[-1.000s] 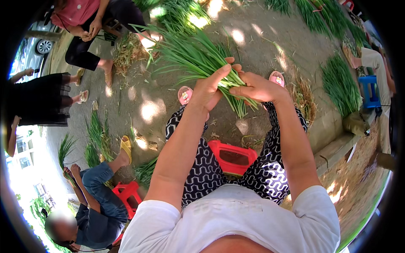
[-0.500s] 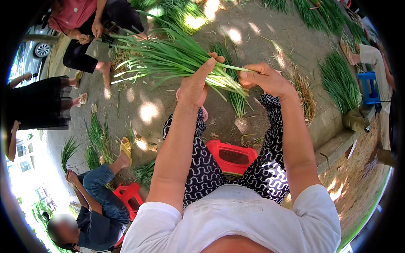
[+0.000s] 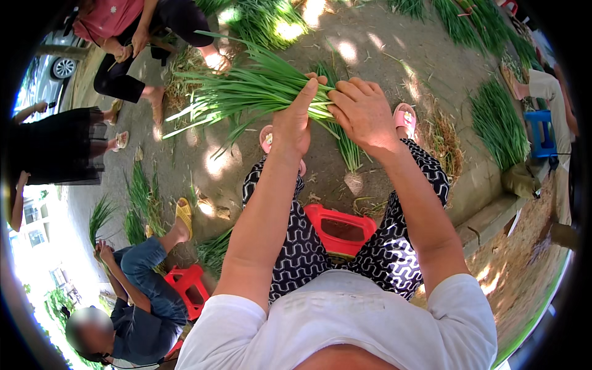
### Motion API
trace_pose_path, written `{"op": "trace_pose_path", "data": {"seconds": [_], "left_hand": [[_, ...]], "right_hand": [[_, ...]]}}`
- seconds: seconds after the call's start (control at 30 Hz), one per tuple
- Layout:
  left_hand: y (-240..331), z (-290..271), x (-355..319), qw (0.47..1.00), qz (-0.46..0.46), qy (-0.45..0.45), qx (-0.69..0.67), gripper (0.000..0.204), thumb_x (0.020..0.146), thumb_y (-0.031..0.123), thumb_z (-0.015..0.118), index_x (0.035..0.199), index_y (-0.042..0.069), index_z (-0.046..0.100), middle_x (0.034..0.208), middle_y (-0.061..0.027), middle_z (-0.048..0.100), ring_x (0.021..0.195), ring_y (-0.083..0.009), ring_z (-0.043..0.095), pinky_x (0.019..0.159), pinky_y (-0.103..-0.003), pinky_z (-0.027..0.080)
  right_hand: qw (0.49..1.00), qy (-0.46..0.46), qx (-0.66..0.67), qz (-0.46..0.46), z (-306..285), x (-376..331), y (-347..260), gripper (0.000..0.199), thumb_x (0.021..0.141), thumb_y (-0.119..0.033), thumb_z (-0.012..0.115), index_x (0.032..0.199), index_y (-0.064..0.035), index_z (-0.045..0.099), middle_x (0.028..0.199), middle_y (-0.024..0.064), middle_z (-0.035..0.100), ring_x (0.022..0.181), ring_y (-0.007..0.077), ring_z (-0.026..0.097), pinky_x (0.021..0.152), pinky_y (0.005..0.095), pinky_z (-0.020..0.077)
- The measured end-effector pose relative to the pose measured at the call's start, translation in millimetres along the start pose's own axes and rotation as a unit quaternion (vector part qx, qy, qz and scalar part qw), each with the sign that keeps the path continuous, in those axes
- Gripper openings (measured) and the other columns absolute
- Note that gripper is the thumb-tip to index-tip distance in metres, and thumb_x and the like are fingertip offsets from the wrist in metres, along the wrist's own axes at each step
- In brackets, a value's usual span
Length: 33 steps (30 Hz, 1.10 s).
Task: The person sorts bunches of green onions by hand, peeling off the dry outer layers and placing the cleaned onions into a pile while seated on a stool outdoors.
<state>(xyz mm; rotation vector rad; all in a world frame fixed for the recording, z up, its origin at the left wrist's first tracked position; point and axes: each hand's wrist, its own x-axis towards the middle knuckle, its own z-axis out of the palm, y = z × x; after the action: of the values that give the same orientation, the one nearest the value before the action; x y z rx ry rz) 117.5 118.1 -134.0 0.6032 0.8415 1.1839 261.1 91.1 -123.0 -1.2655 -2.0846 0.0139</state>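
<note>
A bunch of long green chives (image 3: 246, 86) lies across my left hand (image 3: 295, 120), whose fingers are wrapped round it. The leaves fan out to the left, and the pale stems point right. My right hand (image 3: 364, 114) covers the stem ends, its back turned up and its bent fingers pressed against them; the palm is hidden. Below the held bunch, a smaller bundle of chives (image 3: 348, 151) lies on the ground between my feet.
A big chive heap (image 3: 262, 28) lies ahead; another pile (image 3: 498, 123) is at right beside a blue stool (image 3: 542, 132). A red stool (image 3: 339, 246) shows between my knees. At lower left a seated person (image 3: 135, 308) holds chives. Dry trimmings (image 3: 445, 142) lie right of my foot.
My right hand has gone from pulling at a single stalk on the right to closing over the stem ends. My right knee has swung outward, and a pink sandal now shows.
</note>
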Motion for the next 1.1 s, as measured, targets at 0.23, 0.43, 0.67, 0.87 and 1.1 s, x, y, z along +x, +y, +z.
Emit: {"op": "trace_pose_path", "data": {"seconds": [0.23, 0.43, 0.67, 0.87, 1.1], "left_hand": [[1.7, 1.0, -0.8, 1.0, 0.005, 0.021, -0.023, 0.022, 0.079, 0.01, 0.065, 0.098, 0.004, 0.057, 0.095, -0.0061, 0.062, 0.087, -0.0129, 0.055, 0.077, -0.028, 0.044], [5.1, -5.6, 0.9, 0.997, -0.011, 0.038, -0.073, 0.023, 0.084, 0.016, 0.059, 0.105, 0.007, 0.053, 0.1, -0.0047, 0.06, 0.088, -0.0141, 0.056, 0.079, -0.03, 0.047], [12.3, -19.3, 5.0, 0.988, -0.014, 0.049, -0.146, 0.026, 0.079, 0.013, 0.065, 0.102, 0.007, 0.053, 0.098, -0.0056, 0.061, 0.086, -0.0152, 0.056, 0.076, -0.032, 0.049], [15.2, -11.9, 2.6, 0.997, 0.004, 0.017, -0.076, 0.028, 0.078, 0.011, 0.066, 0.103, 0.004, 0.053, 0.098, -0.0083, 0.061, 0.084, -0.0174, 0.058, 0.073, -0.032, 0.051], [14.5, -1.1, -2.5, 0.998, -0.006, -0.051, -0.022, 0.025, 0.081, 0.01, 0.062, 0.104, 0.004, 0.054, 0.099, -0.0094, 0.06, 0.086, -0.0181, 0.059, 0.079, -0.035, 0.051]], "right_hand": [[0.998, -0.007, -0.056, -0.026, 2.6, 3.9, -7.1, 0.012, 0.064, -0.01, 0.059, 0.075, -0.0074, 0.058, 0.086, 0.0032, 0.051, 0.091, 0.0205, 0.049, 0.082, 0.0361, 0.0379], [0.996, 0.027, -0.055, -0.057, -4.7, -0.7, -31.2, 0.008, 0.062, -0.009, 0.059, 0.068, -0.0044, 0.058, 0.086, 0.0044, 0.054, 0.092, 0.0209, 0.05, 0.089, 0.04, 0.0365], [0.99, -0.105, 0.088, -0.024, -28.8, -14.4, -33.7, 0.01, 0.066, -0.007, 0.065, 0.072, -0.0022, 0.059, 0.085, 0.0063, 0.057, 0.089, 0.0225, 0.053, 0.086, 0.0397, 0.0389], [0.927, -0.002, 0.251, 0.279, -38.3, -12.8, -3.9, 0.018, 0.08, -0.016, 0.063, 0.088, 0.0, 0.062, 0.074, 0.0041, 0.059, 0.072, 0.0106, 0.052, 0.073, 0.0252, 0.0405], [0.784, -0.085, 0.491, 0.371, -26.3, -14.4, 12.2, 0.035, 0.083, -0.019, 0.061, 0.108, 0.0049, 0.055, 0.082, 0.0016, 0.059, 0.074, 0.0057, 0.05, 0.064, 0.0216, 0.0415]]}}
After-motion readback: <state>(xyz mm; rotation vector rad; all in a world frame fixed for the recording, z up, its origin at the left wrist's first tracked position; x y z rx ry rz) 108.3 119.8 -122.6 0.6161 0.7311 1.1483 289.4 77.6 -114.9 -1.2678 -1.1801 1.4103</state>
